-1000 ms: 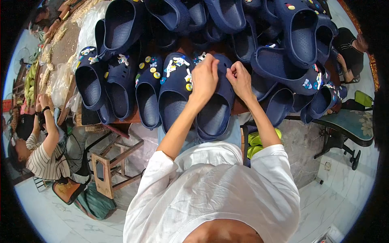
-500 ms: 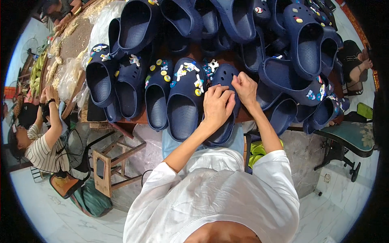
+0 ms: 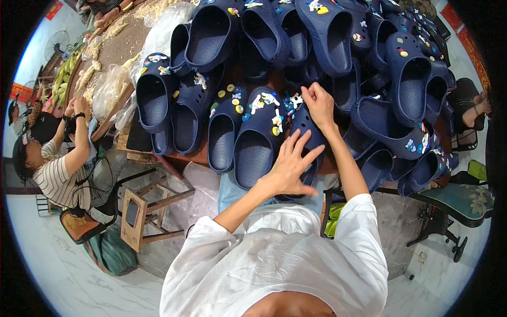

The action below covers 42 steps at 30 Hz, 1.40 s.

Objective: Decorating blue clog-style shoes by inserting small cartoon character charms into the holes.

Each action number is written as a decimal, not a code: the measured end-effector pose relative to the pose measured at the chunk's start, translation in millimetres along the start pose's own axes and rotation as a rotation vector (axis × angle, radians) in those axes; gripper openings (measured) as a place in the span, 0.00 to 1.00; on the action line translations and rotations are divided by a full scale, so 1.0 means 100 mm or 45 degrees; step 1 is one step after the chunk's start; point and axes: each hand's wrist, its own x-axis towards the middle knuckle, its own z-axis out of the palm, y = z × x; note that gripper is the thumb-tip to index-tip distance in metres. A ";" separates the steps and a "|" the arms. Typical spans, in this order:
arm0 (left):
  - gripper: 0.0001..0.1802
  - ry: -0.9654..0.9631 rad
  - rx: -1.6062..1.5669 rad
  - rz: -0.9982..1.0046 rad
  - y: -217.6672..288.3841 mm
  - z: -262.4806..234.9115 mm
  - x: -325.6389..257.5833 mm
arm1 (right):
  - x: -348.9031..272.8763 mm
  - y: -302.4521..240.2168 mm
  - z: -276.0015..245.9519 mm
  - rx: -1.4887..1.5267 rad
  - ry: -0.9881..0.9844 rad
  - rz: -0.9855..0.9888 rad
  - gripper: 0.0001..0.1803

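In front of me lies a navy foam clog (image 3: 304,124) with bare round holes on its toe. My left hand (image 3: 292,165) is spread over the clog's opening and heel, with nothing in its fingers. My right hand (image 3: 319,105) is closed at the clog's toe, the thumb and fingers pressed together; what they hold, if anything, is hidden. Beside those fingers is a small cluster of colourful shoe charms (image 3: 293,100). Just left is a navy clog (image 3: 255,161) whose toe carries white figure charms and yellow round ones.
Many more navy clogs are piled across the table, such as a tilted clog (image 3: 393,129) on the right. A wooden stool (image 3: 138,219) stands at lower left. Further left, a person in a striped shirt (image 3: 68,164) sits by a table (image 3: 129,37) strewn with pale pieces.
My left hand has opened and drawn slightly back toward me from the clog's toe. My right hand has shifted a little up toward the charm cluster. The whole view has shifted slightly.
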 end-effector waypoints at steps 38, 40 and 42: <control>0.02 0.462 0.020 0.018 -0.16 0.12 0.39 | -2.83 -0.70 -0.42 0.779 -0.491 1.070 0.35; 0.04 0.448 0.066 0.004 -0.16 0.15 0.38 | -2.82 -0.67 -0.40 0.870 -0.547 1.070 0.32; 0.03 0.475 -0.007 0.088 -0.22 0.17 0.35 | -2.88 -0.62 -0.32 0.958 -0.476 1.046 0.29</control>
